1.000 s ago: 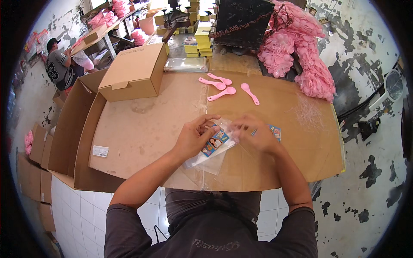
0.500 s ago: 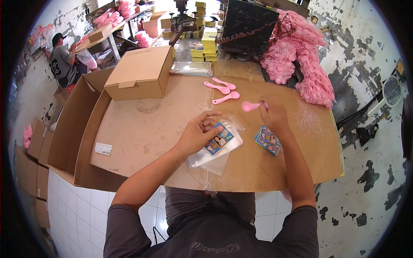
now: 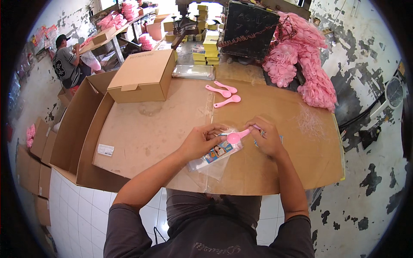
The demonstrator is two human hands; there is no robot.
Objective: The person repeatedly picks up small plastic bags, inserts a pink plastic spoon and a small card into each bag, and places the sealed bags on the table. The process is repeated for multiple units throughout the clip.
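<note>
In my right hand (image 3: pixel 267 138) is a pink plastic spoon (image 3: pixel 234 138), gripped by its handle with the bowl pointing left. The bowl is over the upper end of a clear plastic bag (image 3: pixel 215 165). My left hand (image 3: pixel 201 141) pinches that bag's upper edge between thumb and fingers. A blue picture card (image 3: pixel 220 151) lies at the bag; I cannot tell whether it is fully inside. More clear bags seem to lie underneath. Partly hidden by my right hand is a stack of similar cards (image 3: pixel 281 139). Three loose pink spoons (image 3: pixel 227 101) lie farther up the table.
The table has a cardboard cover (image 3: pixel 301 172). A closed carton (image 3: pixel 140 77) and an open cardboard box (image 3: pixel 71 146) stand at left. Behind are a clear plastic case (image 3: pixel 193 72), yellow stacks (image 3: pixel 211 45), a black panel (image 3: pixel 248 30) and bundled pink spoons (image 3: pixel 316 64). Another person (image 3: pixel 66 64) works far left.
My right hand has come down and left, bringing the spoon from beside the loose spoons to the bag. It now covers much of the card stack. My left hand stays at the bag.
</note>
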